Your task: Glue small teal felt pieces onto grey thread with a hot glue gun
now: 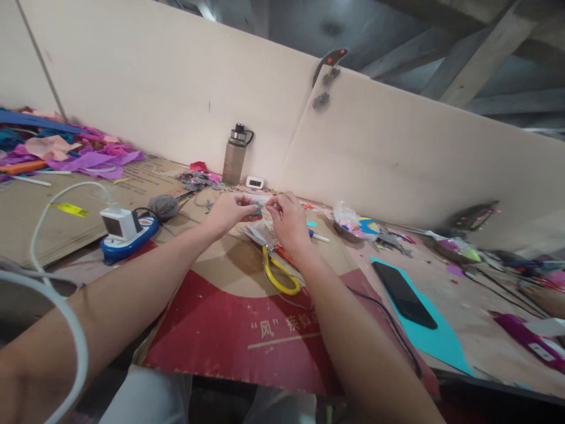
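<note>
My left hand (232, 213) is closed in a pinch on a small blue-grey piece (256, 209), too small to name. Close beside it, my right hand (289, 219) also has its fingers pinched together at the piece's right side. Whatever lies between those right fingertips is too small to make out. Below the hands, scissors with yellow handles (286, 284) rest on a red and brown cardboard sheet (207, 330). An orange-red tool handle (283, 254) lies by the scissors, partly covered by my right hand.
A water bottle (233, 158) and small white clock (255, 182) stand by the partition. To the left are a blue power strip (128, 238), a grey yarn ball (164, 206) and coloured scraps (95, 156). A black phone (404, 294) lies right, near a cable (392, 327).
</note>
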`<state>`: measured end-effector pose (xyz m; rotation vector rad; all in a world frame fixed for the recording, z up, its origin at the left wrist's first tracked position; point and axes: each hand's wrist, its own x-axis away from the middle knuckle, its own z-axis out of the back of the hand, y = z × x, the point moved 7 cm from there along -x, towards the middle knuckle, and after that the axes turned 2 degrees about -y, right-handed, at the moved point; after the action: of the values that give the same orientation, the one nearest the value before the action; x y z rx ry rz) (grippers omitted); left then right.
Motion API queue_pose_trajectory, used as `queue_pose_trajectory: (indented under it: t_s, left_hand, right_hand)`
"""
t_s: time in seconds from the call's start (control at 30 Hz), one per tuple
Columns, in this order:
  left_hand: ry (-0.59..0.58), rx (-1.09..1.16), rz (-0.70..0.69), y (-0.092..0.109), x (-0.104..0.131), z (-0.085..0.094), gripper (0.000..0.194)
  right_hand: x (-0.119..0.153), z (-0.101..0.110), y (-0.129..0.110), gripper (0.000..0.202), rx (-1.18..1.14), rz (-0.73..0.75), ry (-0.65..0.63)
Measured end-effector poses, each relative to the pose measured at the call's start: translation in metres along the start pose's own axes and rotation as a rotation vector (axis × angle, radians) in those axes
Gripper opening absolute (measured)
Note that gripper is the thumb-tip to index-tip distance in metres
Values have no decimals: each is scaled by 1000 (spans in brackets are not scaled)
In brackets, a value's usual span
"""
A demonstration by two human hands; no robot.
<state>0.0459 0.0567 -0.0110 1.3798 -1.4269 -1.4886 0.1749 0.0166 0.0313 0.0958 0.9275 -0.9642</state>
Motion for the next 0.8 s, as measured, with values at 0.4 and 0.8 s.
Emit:
queue_pose_trajectory:
  t_s: [0.4,0.8]
  left_hand:
    - [-48,-22,-13,-2,1,-9,14]
    - [-86,-105,-63,2,4,-14,13]
  right_hand:
    - [-3,-10,-2,24,124,-27,-8]
    - [-4,-10,2,31,152,-61,-31]
